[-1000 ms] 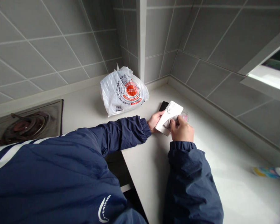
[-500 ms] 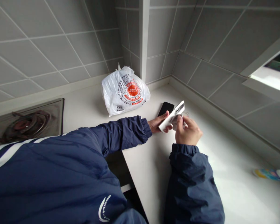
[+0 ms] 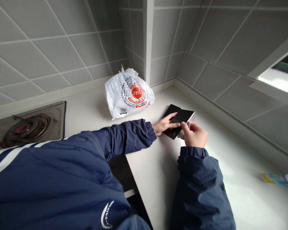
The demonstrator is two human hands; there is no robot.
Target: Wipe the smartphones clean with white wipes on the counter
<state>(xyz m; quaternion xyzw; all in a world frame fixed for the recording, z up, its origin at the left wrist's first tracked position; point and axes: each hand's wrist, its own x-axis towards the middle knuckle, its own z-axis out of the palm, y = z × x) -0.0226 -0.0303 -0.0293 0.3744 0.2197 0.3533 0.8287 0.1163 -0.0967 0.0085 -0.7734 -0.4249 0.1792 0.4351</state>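
My left hand (image 3: 164, 125) is closed on a smartphone (image 3: 186, 115), thumb and fingers along its near end. Its black screen faces up, and a pale edge shows on the right. My right hand (image 3: 195, 135) pinches the phone's right edge together with a thin whitish cloth or tissue (image 3: 181, 134), mostly hidden under the fingers and the phone. A small pinkish patch shows just past the right fingers; I cannot tell what it is. Partly behind the held phone, a second black phone (image 3: 171, 108) lies on the white counter (image 3: 156, 166).
A white plastic bag (image 3: 115, 95) with red and black print stands against the back wall. A gas burner (image 3: 26, 127) is at the left. A blurred, colourful bottle (image 3: 276, 179) lies at the far right. The counter's front edge borders a dark opening (image 3: 122, 172).
The held phone has turned over, from its white camera back to its black screen. My right hand has shifted slightly right and still grips the whitish piece at the phone's edge.
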